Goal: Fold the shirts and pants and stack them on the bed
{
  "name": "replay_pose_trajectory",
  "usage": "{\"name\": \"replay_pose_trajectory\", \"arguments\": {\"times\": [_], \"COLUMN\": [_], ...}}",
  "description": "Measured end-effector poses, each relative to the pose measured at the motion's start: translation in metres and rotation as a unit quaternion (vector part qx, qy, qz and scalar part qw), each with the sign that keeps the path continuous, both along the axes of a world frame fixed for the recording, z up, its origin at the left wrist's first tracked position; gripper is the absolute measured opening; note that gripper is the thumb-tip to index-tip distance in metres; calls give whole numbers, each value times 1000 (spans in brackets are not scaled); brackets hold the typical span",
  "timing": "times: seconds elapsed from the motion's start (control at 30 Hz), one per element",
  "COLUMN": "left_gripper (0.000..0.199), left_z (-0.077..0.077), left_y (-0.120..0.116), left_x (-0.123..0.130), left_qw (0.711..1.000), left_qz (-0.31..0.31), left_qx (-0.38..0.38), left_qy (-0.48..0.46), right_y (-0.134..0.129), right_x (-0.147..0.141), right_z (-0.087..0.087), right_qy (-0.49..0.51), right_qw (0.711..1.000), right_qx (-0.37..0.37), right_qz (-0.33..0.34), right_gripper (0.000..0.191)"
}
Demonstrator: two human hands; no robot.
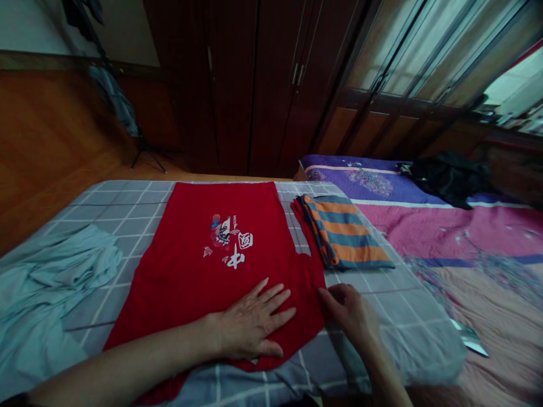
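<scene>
Two bare forearms reach in from the bottom of the head view; the left hand lies flat and open on the red T-shirt, its fingers spread and not clenching anything; the right hand (slightly blurred) is just beside it and pinches the shirt's edge between thumb and fingers, so that grip looks closed on the cloth.

One red T-shirt lies spread out, nearly flat, on a grey checked bedcover; its chest carries one white-and-red printed design, and its lower part runs under the left hand towards the near edge of the bed; a red sleeve or fold stretches towards the far side and tucks beneath one folded striped cloth, banded orange and blue, which sits right of the shirt and touches it.

Left of the shirt lies one crumpled pale blue garment, close by but apart from it; beyond, on a purple and pink quilt, sits one black bundle of cloth; one silvery scrap lies near the bedcover's right edge; farther off stand a dark wooden wardrobe and a tripod stand on a wooden floor.
</scene>
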State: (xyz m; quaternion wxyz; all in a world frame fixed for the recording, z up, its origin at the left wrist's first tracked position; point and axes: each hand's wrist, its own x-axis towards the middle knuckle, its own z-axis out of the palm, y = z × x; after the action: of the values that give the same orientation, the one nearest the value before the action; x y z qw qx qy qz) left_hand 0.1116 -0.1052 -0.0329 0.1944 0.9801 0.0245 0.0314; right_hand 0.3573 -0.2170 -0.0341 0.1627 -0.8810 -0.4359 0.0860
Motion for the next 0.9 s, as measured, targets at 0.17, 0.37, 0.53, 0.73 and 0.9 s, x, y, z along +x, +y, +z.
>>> {"name": "replay_pose_trajectory", "arguments": {"times": [0.17, 0.37, 0.53, 0.73, 0.9], "left_gripper": [66, 65, 65, 64, 63], "left_z": [-9, -6, -9, -9, -4], "left_y": [-2, -1, 1, 0, 0], "left_x": [1, 0, 0, -1, 1], "left_qw": [1000, 1000, 1000, 1000, 999], "left_qz": [6, -1, -2, -2, 0], "left_qx": [8, 11, 5, -7, 0], "left_qy": [-14, -16, -20, -19, -34], "right_y": [12, 16, 16, 13, 25], "right_x": [-15, 0, 3, -13, -48], "right_z": [6, 2, 4, 19, 38], "right_qy": [44, 183, 299, 338, 189], "right_qw": [998, 973, 936, 914, 955], "right_qx": [6, 99, 163, 212, 227], "right_qz": [-45, -96, -90, -69, -2], "right_gripper": [24, 25, 27, 43, 34]}}
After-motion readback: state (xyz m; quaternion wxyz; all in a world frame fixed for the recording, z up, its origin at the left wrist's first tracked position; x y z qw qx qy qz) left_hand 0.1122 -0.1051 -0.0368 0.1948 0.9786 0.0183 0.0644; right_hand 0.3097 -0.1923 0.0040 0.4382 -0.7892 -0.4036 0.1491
